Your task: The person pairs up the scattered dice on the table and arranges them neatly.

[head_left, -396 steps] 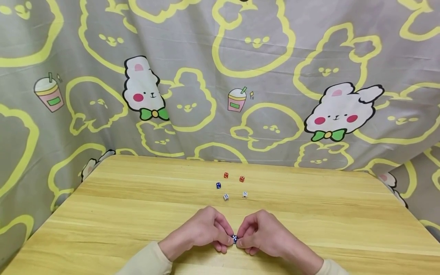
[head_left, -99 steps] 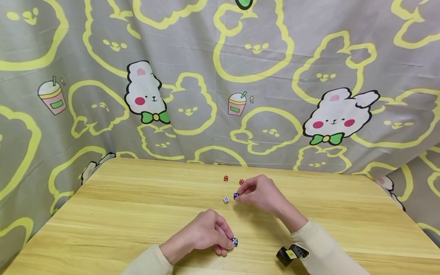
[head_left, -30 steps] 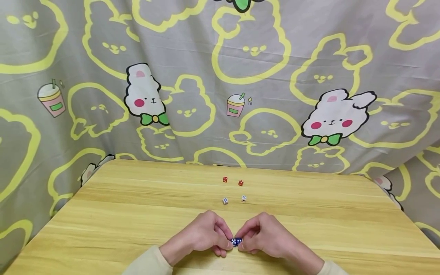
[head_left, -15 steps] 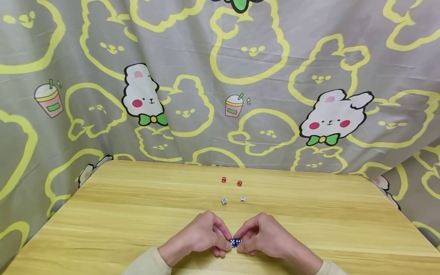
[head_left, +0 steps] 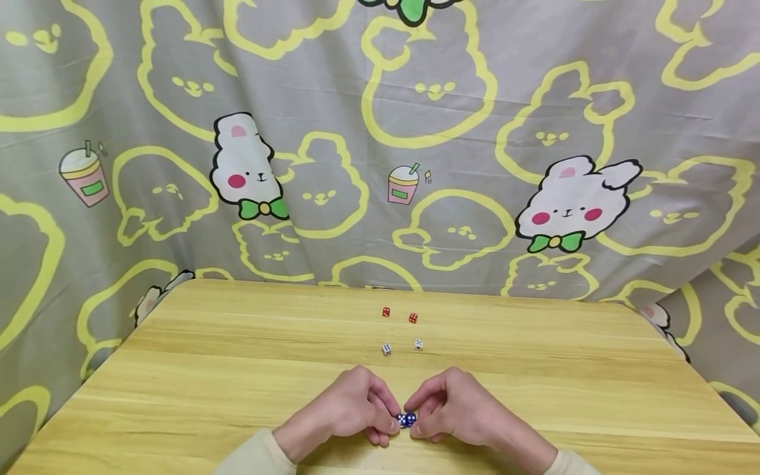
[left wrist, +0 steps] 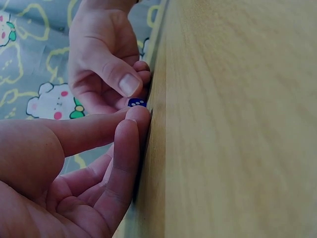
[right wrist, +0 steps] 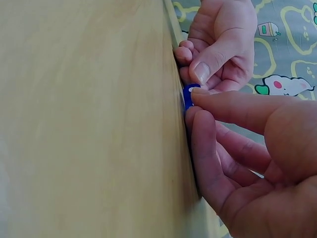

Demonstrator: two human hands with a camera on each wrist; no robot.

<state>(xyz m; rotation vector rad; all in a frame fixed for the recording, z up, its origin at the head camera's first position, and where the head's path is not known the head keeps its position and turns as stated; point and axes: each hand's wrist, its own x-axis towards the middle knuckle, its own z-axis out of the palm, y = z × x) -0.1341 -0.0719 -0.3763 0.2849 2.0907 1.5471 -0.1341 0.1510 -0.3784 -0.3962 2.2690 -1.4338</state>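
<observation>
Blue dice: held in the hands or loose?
Held: the head view shows the left hand pinching the left die, the right hand the right die. Can't tell whether either touches the table.

red dice (head_left: 386, 312): 2 | white dice (head_left: 387, 349): 2 | blue dice (head_left: 411, 418): 2 — hands (head_left: 359, 404): 2 | table (head_left: 237, 349): 1

Saw one blue die (head_left: 402, 419), white-dotted, low at the centre of the head view; saw another blue die (head_left: 411, 419) close on its right, also white-dotted and partly covered.
</observation>
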